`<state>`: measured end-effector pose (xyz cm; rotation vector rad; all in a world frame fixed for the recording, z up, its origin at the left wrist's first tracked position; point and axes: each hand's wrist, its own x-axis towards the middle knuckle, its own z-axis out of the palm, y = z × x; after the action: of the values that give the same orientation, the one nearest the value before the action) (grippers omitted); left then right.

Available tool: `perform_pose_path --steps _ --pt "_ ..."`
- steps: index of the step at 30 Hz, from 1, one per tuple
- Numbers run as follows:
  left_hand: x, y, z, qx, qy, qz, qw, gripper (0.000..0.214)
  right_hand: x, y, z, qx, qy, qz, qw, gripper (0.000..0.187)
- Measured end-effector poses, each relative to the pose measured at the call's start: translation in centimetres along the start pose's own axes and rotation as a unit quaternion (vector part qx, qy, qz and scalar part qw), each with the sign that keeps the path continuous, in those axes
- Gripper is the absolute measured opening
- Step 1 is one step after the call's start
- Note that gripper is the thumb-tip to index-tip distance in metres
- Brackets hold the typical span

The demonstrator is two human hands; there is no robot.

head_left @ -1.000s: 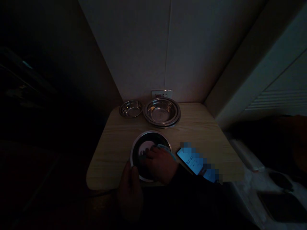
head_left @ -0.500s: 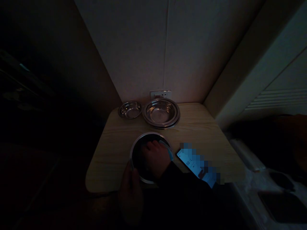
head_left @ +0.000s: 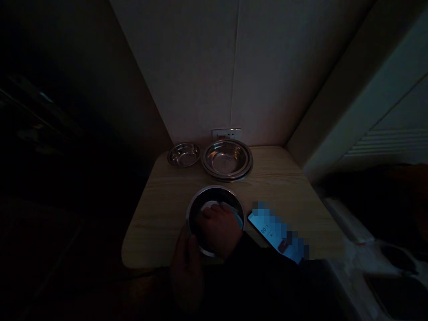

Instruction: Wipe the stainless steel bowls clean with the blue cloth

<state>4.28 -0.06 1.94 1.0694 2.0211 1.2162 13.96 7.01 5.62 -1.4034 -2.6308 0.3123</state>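
Observation:
The room is very dark. A steel bowl [head_left: 200,200] sits near the front edge of a small wooden table [head_left: 160,214]. My right hand [head_left: 219,229] is inside the bowl, fingers pressed down on a pale cloth [head_left: 214,206] with a light blue edge. At the bowl's near left rim, my left hand [head_left: 187,263] grips the edge with the thumb over it.
A lit phone [head_left: 277,232] lies on the table right of the bowl. At the back stand a small steel bowl [head_left: 183,154] and a larger stack of steel bowls [head_left: 227,159], below a wall socket [head_left: 226,133]. Dark space lies left; pale furniture stands right.
My right hand has shifted the cloth around inside the bowl, so more of the pale cloth shows at the bowl's far side. My left hand stays on the rim.

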Motion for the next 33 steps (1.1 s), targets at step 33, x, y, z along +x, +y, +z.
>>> perform_pose_path --steps 33 --pt "0.4 -0.3 0.4 -0.006 -0.030 -0.083 0.996 0.049 0.9 0.4 -0.4 0.170 -0.020 0.033 0.985 0.022"
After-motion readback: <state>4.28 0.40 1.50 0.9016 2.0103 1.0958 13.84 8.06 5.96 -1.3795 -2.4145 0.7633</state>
